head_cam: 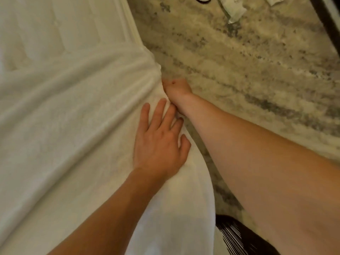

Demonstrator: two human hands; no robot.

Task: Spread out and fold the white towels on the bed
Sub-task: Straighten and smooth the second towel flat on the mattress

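While the left hand [158, 144] lies flat on the towel [73, 116] and the right hand [176, 88] clutches its bunch at the edge of the bed [55, 34], tugging could drag it floorward.

- towel [73, 126], gathered in the right hand's [176, 89] grip: plain white, cream in the folds
- mattress [55, 34] beyond the grip: off-white, quilted lines
- carpet [257, 70] right of the grip: beige, mottled grey streaks
- fabric [244, 236] well below the grip: dark, thin white stripes
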